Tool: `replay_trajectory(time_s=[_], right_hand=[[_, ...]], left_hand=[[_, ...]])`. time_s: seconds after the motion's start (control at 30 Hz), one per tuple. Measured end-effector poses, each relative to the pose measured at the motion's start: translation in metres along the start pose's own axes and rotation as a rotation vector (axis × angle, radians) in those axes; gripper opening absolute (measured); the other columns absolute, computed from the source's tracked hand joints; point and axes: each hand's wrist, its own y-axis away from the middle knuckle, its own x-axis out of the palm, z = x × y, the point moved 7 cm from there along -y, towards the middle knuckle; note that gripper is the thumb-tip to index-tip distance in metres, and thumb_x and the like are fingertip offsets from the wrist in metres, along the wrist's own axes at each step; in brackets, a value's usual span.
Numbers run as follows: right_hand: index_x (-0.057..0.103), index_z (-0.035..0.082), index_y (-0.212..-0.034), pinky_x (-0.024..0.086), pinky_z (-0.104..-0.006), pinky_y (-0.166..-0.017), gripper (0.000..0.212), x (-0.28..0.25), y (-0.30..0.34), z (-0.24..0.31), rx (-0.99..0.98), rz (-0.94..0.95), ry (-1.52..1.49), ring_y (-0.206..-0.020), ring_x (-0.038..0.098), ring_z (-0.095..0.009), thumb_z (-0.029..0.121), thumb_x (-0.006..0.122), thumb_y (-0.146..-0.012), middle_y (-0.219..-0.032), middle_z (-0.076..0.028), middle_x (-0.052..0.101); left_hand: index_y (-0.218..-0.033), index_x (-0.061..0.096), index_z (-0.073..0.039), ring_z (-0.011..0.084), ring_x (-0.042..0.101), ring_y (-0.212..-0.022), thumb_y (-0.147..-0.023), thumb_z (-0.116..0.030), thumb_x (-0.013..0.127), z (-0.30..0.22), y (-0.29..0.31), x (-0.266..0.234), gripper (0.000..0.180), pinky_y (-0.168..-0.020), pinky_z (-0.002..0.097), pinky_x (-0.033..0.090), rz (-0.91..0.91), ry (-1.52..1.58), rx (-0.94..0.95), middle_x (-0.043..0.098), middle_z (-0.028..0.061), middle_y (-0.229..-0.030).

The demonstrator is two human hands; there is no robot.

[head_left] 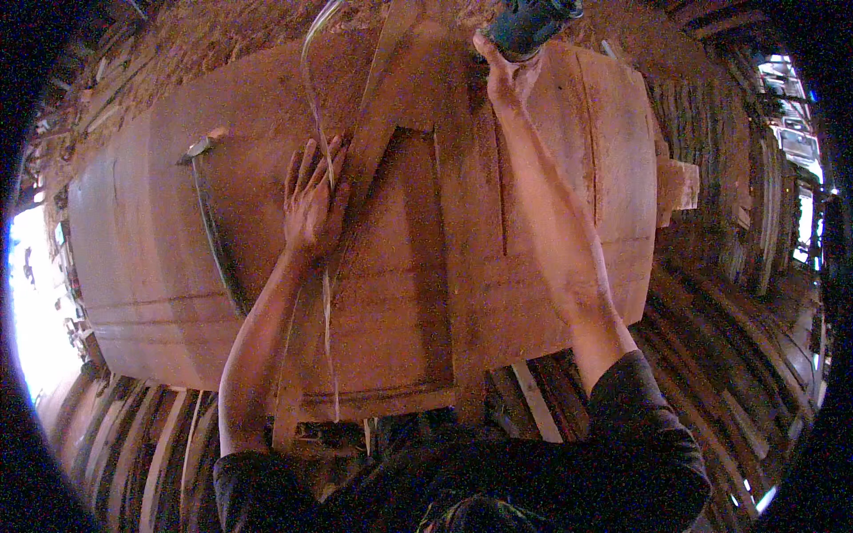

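My left hand (315, 204) lies flat with fingers stretched on a dusty wooden workpiece, against a slanting board (366, 151). A thin pale strip or cord (311, 75) runs down past its fingers. At the far side, my right hand (510, 78) is closed on a dark teal power tool (530, 28); the tool's lower end and its exact kind are cut off or hidden. My right arm stretches over a broad wooden panel (569, 115). To the left lies what looks like a hammer (204, 147) with a long dark handle.
Sawdust (222, 35) heaps beyond the panel's far edge. Stacked planks (711, 160) stand on the right, with a wood block (680, 185) jutting from the panel's right edge. Slats (133, 444) line the near left, and several long timbers (729, 355) lie at the near right.
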Motion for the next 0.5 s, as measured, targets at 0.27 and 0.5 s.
replay_trajectory(time_s=[0.27,0.5], right_hand=[[0.056,0.006,-0.121,0.053,-0.0356,-0.089,0.062,0.002,-0.005,0.004,-0.056,-0.023,0.035,-0.095,0.063,-0.019,0.018,0.092,-0.072,-0.107,-0.004,0.064],[0.056,0.007,-0.122,0.051,-0.0357,-0.090,0.065,0.005,-0.022,0.009,-0.114,-0.071,0.272,-0.098,0.061,-0.021,0.021,0.093,-0.071,-0.110,-0.004,0.064]], left_hand=[[-0.154,0.045,-0.008,0.0375,0.024,-0.155,-0.103,-0.025,0.044,-0.005,0.017,-0.013,0.053,-0.128,0.0523,0.010,-0.018,0.072,0.022,0.038,0.0087,-0.164],[-0.153,0.046,-0.007,0.0382,0.024,-0.155,-0.103,-0.024,0.044,-0.005,0.022,-0.022,0.053,-0.128,0.0523,0.010,-0.045,0.062,0.036,0.038,0.0090,-0.164]])
